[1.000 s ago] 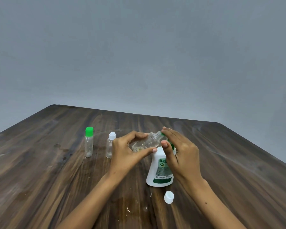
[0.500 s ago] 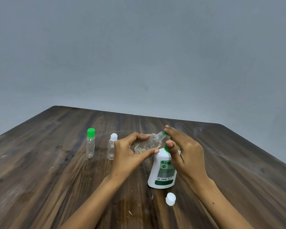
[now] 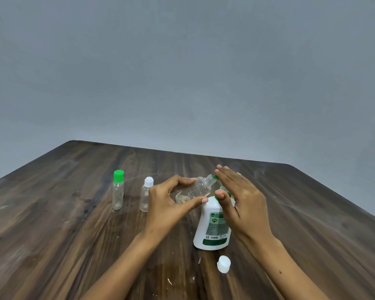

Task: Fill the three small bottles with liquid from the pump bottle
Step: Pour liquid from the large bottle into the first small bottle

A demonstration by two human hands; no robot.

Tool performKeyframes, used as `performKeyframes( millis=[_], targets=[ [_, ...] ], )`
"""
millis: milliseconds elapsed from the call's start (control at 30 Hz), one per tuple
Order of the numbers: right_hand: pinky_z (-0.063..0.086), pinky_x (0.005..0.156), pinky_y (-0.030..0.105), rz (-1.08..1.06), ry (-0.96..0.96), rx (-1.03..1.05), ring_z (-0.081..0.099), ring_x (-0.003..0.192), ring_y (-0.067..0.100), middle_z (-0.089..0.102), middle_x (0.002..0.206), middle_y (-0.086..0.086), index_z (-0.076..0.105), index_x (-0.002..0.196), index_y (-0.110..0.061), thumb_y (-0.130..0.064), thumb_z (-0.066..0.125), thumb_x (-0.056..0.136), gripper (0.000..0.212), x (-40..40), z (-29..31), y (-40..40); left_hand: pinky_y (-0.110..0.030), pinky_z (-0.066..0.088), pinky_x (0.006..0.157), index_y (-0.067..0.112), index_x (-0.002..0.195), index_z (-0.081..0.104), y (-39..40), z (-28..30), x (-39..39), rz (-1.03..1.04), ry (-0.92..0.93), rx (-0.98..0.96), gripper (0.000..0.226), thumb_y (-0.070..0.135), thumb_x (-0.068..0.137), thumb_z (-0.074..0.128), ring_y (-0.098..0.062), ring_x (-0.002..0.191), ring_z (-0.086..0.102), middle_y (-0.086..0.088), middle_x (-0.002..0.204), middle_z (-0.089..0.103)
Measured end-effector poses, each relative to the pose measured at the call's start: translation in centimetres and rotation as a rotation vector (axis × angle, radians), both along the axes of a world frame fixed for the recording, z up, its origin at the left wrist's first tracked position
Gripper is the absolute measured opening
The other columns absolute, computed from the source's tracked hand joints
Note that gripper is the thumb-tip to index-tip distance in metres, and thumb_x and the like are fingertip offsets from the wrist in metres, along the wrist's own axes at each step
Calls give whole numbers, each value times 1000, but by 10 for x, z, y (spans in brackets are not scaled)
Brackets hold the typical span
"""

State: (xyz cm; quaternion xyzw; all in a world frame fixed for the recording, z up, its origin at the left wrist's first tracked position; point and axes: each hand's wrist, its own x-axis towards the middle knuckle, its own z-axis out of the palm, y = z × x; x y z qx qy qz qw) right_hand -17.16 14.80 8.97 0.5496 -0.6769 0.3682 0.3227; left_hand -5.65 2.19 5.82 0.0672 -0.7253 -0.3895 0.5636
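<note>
My left hand [image 3: 167,204] grips an uncapped clear small bottle [image 3: 196,188], tilted with its threaded neck pointing up-right at the green pump nozzle. A little liquid lies in its lower end. My right hand [image 3: 240,198] lies with straight fingers on top of the green pump head, which it mostly hides, and its thumb touches the neck of the white pump bottle [image 3: 212,230]. That bottle stands upright on the wooden table [image 3: 52,234]. Two other small clear bottles stand to the left: one with a green cap [image 3: 118,190], one with a white cap [image 3: 146,194].
A loose white cap [image 3: 223,264] lies on the table just in front of the pump bottle. A few pale drips or smears mark the wood near the front. The table's far edge meets a plain grey wall.
My right hand's fingers have straightened over the pump head. The tilted small bottle stays at the nozzle in my left hand. The view has shifted slightly.
</note>
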Motion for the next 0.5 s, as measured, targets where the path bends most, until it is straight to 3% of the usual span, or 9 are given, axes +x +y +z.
performKeyframes(
  millis=[133, 300, 500],
  targets=[
    [44, 96, 37, -23, 5, -15, 57, 116, 17, 64, 122, 5, 68, 116, -8, -70, 18, 93, 84, 4, -5, 1, -17, 56, 81, 11, 97, 73, 0, -1, 1, -17, -21, 0, 48, 41, 61, 84, 0, 93, 69, 11, 97, 73],
    [46, 94, 36, 15, -18, 5, 59, 115, 20, 64, 123, 4, 68, 116, -10, -72, 17, 92, 84, 1, 6, 3, -16, 55, 82, 8, 95, 73, 1, -1, 0, -3, -8, 0, 43, 29, 61, 89, 0, 93, 69, 11, 96, 73],
    [49, 86, 32, -4, -23, 7, 63, 109, 20, 66, 119, 4, 69, 114, -9, -72, 17, 92, 85, 3, -1, 0, -16, 54, 82, 7, 95, 73, 0, -1, -1, -8, -7, 0, 44, 29, 60, 89, 0, 93, 69, 11, 97, 73]
  ],
)
